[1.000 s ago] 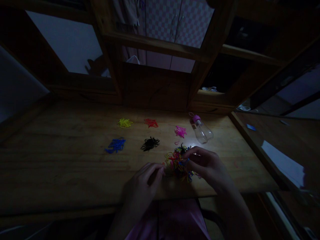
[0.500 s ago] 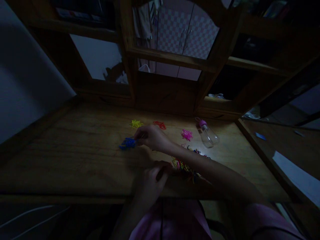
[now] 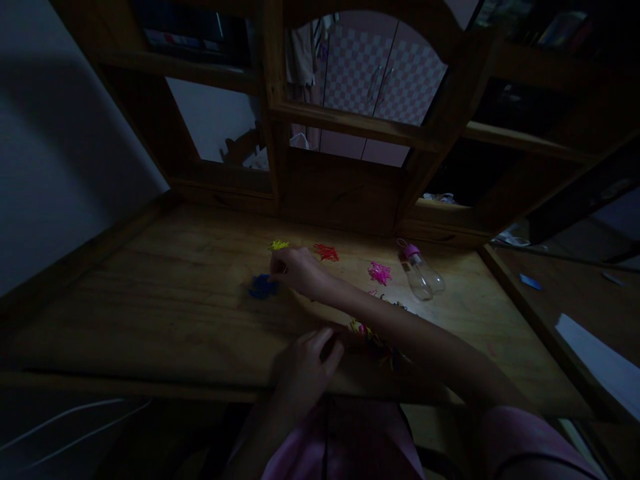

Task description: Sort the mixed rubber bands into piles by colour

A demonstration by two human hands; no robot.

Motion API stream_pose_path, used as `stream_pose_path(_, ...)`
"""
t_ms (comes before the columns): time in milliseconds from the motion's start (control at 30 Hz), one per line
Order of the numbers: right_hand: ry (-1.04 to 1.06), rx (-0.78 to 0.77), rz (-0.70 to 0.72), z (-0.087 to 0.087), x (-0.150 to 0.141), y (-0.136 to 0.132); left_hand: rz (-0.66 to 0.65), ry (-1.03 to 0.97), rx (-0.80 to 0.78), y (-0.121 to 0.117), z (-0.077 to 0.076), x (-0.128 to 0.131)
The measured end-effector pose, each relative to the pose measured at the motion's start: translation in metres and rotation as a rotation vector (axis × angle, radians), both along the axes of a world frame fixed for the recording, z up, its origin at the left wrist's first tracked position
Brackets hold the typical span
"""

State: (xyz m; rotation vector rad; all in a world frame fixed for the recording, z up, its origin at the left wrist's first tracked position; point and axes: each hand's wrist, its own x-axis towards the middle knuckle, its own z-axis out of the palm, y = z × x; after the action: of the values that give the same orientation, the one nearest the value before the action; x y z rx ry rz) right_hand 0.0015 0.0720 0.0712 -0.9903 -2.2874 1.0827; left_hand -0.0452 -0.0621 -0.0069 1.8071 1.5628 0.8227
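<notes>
My right hand [image 3: 296,272] reaches across to the left, fingers pinched at the right edge of the blue rubber band pile [image 3: 263,286]; what it holds is too dark to make out. My left hand [image 3: 313,357] rests low near the table's front edge, its thumb and fingertips closed together. Whatever is between them cannot be made out. Just right of it lies a mixed heap of coloured rubber bands [image 3: 365,329], partly covered by my right forearm. Farther back are sorted piles of yellow rubber bands [image 3: 279,245], red rubber bands [image 3: 327,252] and pink rubber bands [image 3: 380,273].
A clear bottle [image 3: 423,279] with a pink cap lies on the right of the wooden table [image 3: 175,293]. Behind stands a wooden shelf frame [image 3: 345,123]. White paper [image 3: 600,357] and a small blue card [image 3: 530,282] lie on the surface farther right.
My right hand has left the mixed heap and crossed left to the blue pile, lifting slightly from it lately. My left hand stays near the heap. The view has shifted left.
</notes>
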Motion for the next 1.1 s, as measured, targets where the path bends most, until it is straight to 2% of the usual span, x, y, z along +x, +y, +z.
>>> stream_pose_path(133,-0.044,0.066,0.026,0.008,0.005,0.005,-0.006,0.002,0.009,0.000,-0.001,-0.001)
stream_pose_path(233,-0.073,0.179,0.036,0.024,0.028,0.005,-0.017,-0.067,0.012,0.000,-0.001,-0.001)
stream_pose_path(333,-0.182,0.433,0.000,0.045,0.077,-0.010,-0.051,-0.146,0.013,0.000,0.000,-0.001)
stream_pose_path(400,-0.242,0.493,-0.114,0.056,0.119,-0.030,-0.038,-0.121,0.011,-0.001,0.001,-0.001)
stream_pose_path(467,-0.248,0.516,-0.253,0.058,0.160,-0.053,-0.029,-0.074,0.015,-0.001,0.002,-0.001)
stream_pose_path(533,-0.278,0.477,-0.371,0.050,0.193,-0.078,-0.056,-0.060,0.018,-0.002,0.004,-0.001)
stream_pose_path(633,-0.299,0.412,-0.464,0.023,0.222,-0.113,-0.081,-0.101,0.040,-0.001,0.004,0.000)
stream_pose_path(767,-0.325,0.333,-0.538,-0.020,0.237,-0.145,0.103,-0.119,0.147,-0.001,-0.001,0.000)
stream_pose_path(833,-0.350,0.289,-0.599,-0.034,0.243,-0.154,0.155,-0.070,0.198,-0.001,-0.005,0.002)
stream_pose_path(933,-0.351,0.201,-0.672,-0.043,0.248,-0.162,0.087,0.047,0.230,0.000,-0.007,0.009)
stream_pose_path(1100,-0.265,0.147,-0.744,-0.039,0.243,-0.168,0.018,0.122,0.187,0.009,-0.004,0.020)
